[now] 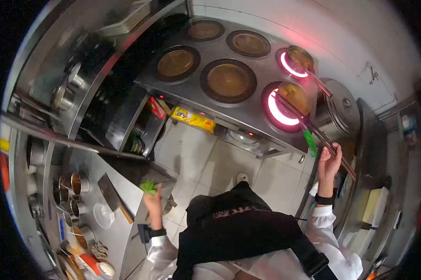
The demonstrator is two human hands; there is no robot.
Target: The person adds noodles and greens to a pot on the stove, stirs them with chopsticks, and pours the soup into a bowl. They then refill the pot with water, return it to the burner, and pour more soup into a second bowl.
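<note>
My left hand holds a small bunch of green leaves beside the edge of the steel counter at left. My right hand is closed around long dark chopsticks, whose far ends reach over a pan of yellowish food. That pan sits partly over a glowing burner at the stove's front right. A green-handled utensil leans out from the same pan. Behind it, a smaller pan rests on a second glowing burner.
The steel stove has several unlit round plates. A large lidded pot stands at its right. On the left counter lie a cleaver, a clear bowl and several metal containers. A yellow packet hangs at the stove front.
</note>
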